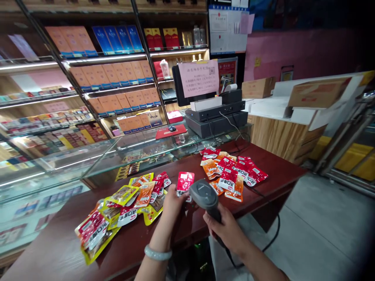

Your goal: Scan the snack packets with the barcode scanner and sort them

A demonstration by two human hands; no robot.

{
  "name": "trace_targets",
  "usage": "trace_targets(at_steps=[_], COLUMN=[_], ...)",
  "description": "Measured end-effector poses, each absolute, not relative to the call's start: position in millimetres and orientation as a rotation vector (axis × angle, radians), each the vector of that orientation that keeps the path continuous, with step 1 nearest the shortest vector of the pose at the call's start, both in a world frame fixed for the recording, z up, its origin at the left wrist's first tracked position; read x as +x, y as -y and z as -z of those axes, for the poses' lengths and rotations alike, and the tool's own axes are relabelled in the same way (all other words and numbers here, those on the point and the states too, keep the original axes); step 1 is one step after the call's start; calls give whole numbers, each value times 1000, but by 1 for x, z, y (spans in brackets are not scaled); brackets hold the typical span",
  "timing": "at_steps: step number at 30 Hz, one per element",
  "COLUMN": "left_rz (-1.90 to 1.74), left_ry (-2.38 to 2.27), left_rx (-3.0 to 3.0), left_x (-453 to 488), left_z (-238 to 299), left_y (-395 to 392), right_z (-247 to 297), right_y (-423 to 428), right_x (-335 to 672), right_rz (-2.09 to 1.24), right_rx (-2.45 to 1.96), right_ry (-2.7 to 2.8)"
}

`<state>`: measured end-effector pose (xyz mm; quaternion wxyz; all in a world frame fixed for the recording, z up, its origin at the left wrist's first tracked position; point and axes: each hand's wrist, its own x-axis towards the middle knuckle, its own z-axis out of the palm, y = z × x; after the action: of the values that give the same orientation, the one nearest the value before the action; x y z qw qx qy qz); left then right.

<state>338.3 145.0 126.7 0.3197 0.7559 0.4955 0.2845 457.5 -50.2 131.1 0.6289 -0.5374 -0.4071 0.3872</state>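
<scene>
Over the near edge of the worktop (pixel 281 169), the right hand (pixel 222 226) has its grip wrapped round a gray scanner (pixel 204 193); the grip of the left hand (pixel 173 201) pinches a red packet (pixel 185 180). There is bare room at the worktop's right end. The scanner's long handle slants up and left, its head near the packet. One heap (pixel 121 195) of packets lies left, another heap (pixel 230 173) right, and a till (pixel 216 121) stands behind.
</scene>
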Motion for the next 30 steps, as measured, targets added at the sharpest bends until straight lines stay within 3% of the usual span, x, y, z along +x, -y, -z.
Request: trace_targets(at_steps=[8, 14, 21, 30], left_rz=[-964, -1234, -744, -266], left_ry=[-1827, -2008, -1363, -1514], left_rx=[1758, 2136, 2456, 2489], left_x=[263, 260, 405, 513], left_z=[-151, -163, -151, -145], left_y=[-175, -169, -154, -147], right_z=[-113, -114, -113, -105], right_y=[51, 47, 56, 74], right_x=[456, 463, 485, 516], right_rz=[-939, -943, -859, -775], right_rx=[-1242, -1210, -1235, -1371], right_ry=[886, 878, 817, 729])
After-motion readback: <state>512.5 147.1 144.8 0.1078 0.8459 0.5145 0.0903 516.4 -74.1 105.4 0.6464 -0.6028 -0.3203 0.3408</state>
